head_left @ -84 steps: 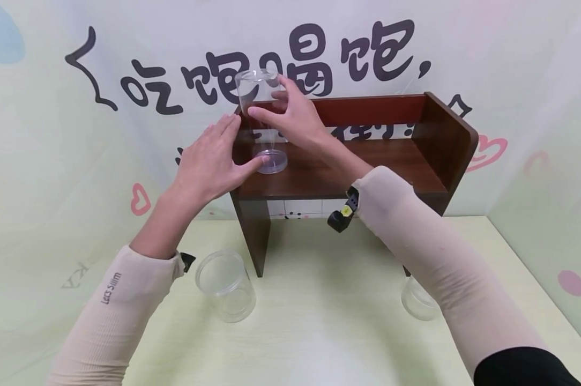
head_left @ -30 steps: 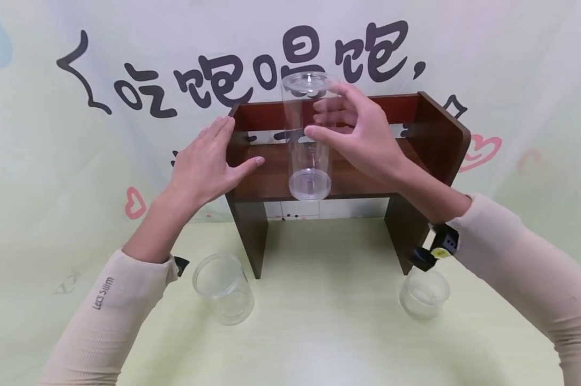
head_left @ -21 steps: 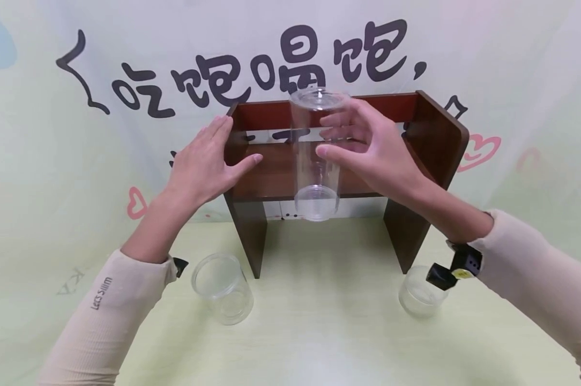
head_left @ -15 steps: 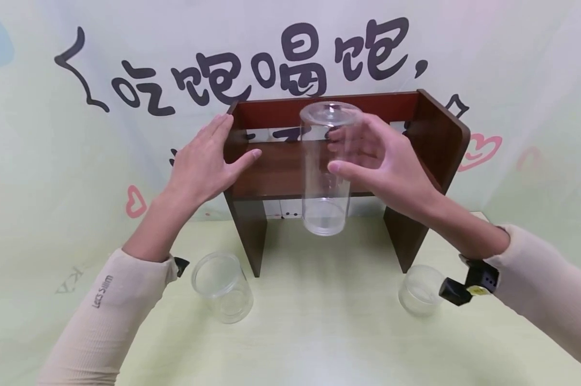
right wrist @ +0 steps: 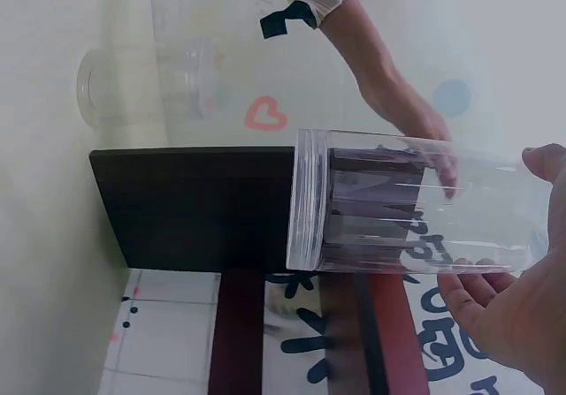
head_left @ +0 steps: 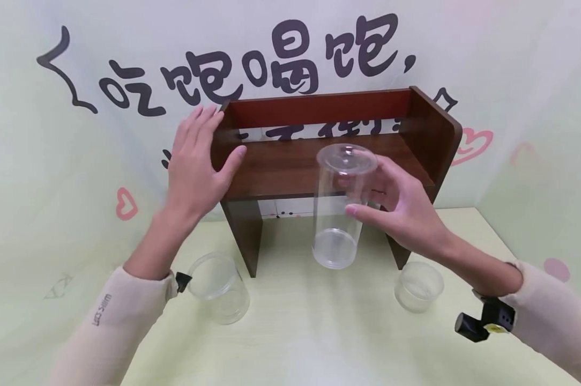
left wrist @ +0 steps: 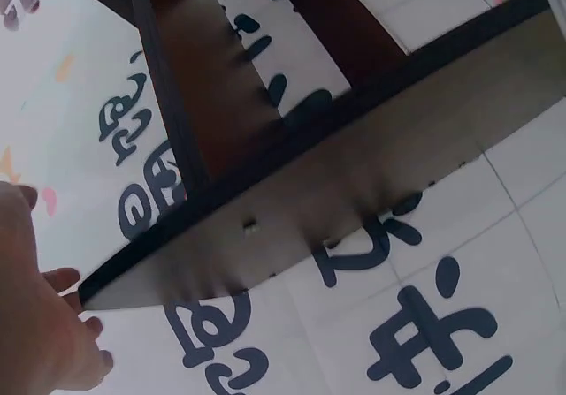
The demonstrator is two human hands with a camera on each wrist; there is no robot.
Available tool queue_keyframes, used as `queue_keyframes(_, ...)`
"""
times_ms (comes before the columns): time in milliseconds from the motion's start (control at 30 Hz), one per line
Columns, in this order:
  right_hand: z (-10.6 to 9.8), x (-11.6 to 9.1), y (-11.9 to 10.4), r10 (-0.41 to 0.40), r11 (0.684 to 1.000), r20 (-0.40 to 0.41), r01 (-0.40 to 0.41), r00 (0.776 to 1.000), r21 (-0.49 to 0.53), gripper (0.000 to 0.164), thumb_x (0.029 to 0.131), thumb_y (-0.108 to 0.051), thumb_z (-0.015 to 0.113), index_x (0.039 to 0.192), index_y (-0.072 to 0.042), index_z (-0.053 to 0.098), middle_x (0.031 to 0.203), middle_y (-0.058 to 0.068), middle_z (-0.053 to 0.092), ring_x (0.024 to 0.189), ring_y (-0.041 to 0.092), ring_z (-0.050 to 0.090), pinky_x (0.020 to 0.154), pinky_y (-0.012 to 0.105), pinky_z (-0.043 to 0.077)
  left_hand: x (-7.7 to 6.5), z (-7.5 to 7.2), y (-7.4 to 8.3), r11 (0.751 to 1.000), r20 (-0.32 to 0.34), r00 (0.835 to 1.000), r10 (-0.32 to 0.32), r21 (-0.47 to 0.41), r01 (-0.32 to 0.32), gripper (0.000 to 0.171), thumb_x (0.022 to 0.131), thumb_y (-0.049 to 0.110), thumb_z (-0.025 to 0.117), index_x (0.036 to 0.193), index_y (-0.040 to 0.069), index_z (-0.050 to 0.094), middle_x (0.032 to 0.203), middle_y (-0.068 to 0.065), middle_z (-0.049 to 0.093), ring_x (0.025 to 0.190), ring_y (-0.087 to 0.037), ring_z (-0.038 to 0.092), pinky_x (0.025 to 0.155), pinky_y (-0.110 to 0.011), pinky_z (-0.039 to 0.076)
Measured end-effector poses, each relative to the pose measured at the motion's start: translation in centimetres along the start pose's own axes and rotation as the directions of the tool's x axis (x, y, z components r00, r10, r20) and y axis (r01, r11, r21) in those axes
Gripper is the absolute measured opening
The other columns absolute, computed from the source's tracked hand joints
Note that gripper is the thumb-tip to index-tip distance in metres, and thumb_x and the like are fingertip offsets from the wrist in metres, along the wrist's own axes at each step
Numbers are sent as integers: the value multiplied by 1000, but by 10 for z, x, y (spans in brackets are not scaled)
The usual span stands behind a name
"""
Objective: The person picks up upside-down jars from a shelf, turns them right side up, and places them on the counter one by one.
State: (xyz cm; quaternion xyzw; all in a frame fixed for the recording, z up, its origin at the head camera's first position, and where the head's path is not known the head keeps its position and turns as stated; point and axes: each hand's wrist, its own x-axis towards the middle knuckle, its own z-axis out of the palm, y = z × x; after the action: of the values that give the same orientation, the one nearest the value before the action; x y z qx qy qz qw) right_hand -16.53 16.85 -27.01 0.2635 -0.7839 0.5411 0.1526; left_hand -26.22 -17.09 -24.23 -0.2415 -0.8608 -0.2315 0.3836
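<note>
My right hand (head_left: 406,209) grips a tall clear plastic jar (head_left: 341,206), thumb on the near side and fingers around the far side. The jar hangs in the air in front of the shelf, slightly tilted, with a ridged lid-like band (right wrist: 307,201) at its lower end. It looks see-through, with nothing visible inside. My left hand (head_left: 196,161) is at the upper left corner of the dark brown two-level shelf (head_left: 290,166), fingers extended and thumb spread. In the left wrist view its fingers (left wrist: 80,346) reach the edge of the side panel; firm contact cannot be told.
On the pale table (head_left: 300,343), a clear wide jar (head_left: 220,289) stands left of the shelf. A shorter clear container (head_left: 418,287) stands by the shelf's right leg. Behind is a wall covering with large black characters (head_left: 295,59).
From the shelf's left part, my right hand has brought the tall jar right, down and toward me, off the shelf board. My left hand stays by the shelf corner, its fingers now pointing more upward.
</note>
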Motion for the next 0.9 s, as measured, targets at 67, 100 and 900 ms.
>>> queue_keyframes(67, 2, -4, 6, 10, 1000, 1, -10, 1000, 27, 74, 90, -3, 81, 156, -14, 49, 141, 4, 63, 120, 29, 71, 97, 27, 59, -9, 3, 5, 996, -114, 992, 57, -58, -64, 64, 101, 40, 62, 152, 2, 54, 162, -13, 49, 157, -27, 33, 131, -43, 23)
queue_keyframes(100, 3, -6, 9, 13, 999, -1, -13, 1000, 38, 74, 90, -3, 81, 156, -15, 49, 142, 5, 63, 121, 28, 71, 97, 27, 59, -13, 6, 8, 991, -162, 983, 82, -88, -97, 61, 100, 37, 62, 149, 1, 56, 160, -13, 51, 156, -27, 36, 130, -43, 24)
queue_keyframes(900, 31, -33, 58, 27, 868, -177, 65, 984, 491, 62, 96, 14, 60, 154, -4, 45, 144, 32, 56, 126, 30, 68, 103, 38, 57, -131, 85, 77, 753, -45, 999, 19, -657, -44, 68, 92, 36, 77, 147, 1, 57, 147, -14, 62, 142, -30, 54, 123, -48, 38)
